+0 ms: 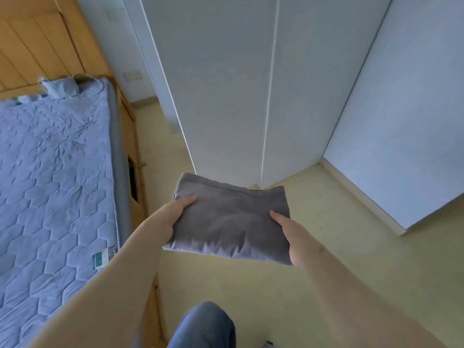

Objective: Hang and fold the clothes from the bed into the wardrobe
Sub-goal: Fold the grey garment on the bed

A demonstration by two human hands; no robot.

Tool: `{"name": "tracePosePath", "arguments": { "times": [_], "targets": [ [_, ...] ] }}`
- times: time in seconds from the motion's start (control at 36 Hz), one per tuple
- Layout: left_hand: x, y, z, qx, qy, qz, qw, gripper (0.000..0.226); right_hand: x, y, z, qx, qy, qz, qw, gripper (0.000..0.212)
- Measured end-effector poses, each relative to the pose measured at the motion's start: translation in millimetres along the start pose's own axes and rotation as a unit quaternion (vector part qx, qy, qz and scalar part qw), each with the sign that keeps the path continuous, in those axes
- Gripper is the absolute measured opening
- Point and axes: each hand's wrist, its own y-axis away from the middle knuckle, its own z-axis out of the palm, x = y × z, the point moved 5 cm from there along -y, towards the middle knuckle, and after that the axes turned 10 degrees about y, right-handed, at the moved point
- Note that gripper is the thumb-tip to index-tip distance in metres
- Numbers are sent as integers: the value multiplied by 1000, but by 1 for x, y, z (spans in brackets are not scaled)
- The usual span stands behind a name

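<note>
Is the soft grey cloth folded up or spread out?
Folded. The soft grey cloth is a thick, neat rectangle, gripped at its sides by the left hand and right hand.

- Fingers of left hand (173,217) tucked under folded grey garment (231,222), out of sight; only thumb shows on top, at 9 o'clock of the cloth.
- Same with right hand (291,234) at 3 o'clock: fingers hidden beneath.
- Underside and inner layers of garment unseen; kind of clothing impossible to tell.
- Bed (57,184) cut off by left and bottom edges.
- Small label (104,254) on mattress edge too small to read.
- Wardrobe (238,84) doors closed, interior hidden; top cut off at 12 o'clock.
- Knee (206,325) cut by bottom edge at 6 o'clock.
</note>
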Motion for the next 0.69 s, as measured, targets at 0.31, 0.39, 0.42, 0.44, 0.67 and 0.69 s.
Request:
{"name": "tracePosePath", "arguments": {
  "times": [0.31,0.39,0.42,0.44,0.67,0.69],
  "targets": [
    [65,-85,-105,49,97,-17,994,45,-101,-62,142,-63,110,-11,992,31],
    [85,-103,-130,51,114,-13,992,42,-123,-73,175,-54,122,-6,991,27],
    [97,-111,-145,55,121,-12,991,41,-134,-78,196,-53,131,-10,990,26],
    [108,-120,-161,59,128,-10,990,39,-145,-84,216,-50,138,-11,989,26],
    [199,-180,-267,113,171,20,979,31,-225,-120,362,-105,174,-5,979,41],
    [208,-187,-275,116,173,19,978,31,-233,-124,373,-111,177,3,978,42]
  ]
}}
